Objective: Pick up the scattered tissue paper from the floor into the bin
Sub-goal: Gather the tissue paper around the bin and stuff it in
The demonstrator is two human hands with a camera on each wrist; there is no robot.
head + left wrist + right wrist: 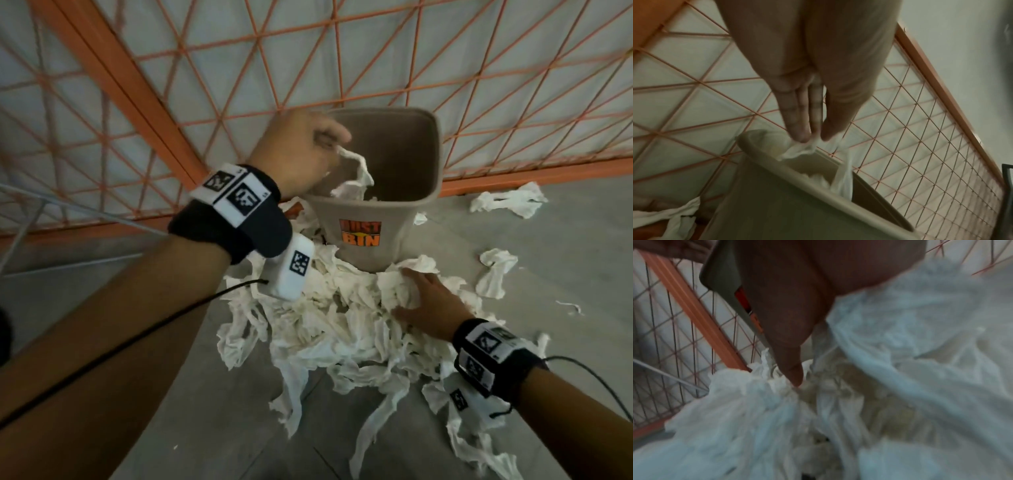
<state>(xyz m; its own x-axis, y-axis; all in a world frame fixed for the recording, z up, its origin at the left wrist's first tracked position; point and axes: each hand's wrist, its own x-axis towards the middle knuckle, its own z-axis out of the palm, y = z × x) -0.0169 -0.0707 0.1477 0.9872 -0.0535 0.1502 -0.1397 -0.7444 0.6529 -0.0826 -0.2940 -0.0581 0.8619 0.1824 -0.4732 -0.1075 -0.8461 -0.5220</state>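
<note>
I see the mesh [445, 85] w/ orange frame closing the back, so the bin [404, 209] sits right against it, mouth up, probably so it can't slide away. Grey floor [513, 394] in front carries the pile [342, 329] of tissue, heaped at the bin's foot; I read that as keeping each carry short. A few loose bits lie apart to the right, e.g. one scrap [495, 277].

Left hand [301, 150] hangs over the bin mouth, thumb and fingertips [799, 134] pinching a strip [356, 174] that dangles inside, held high so it falls in, not over the rim. Some tissue already in there.

Right hand [428, 301] lies low on the pile by the bin, fingers curled into a wad, looks like it's gathering the next load. Most tissue is not yet binned.
</note>
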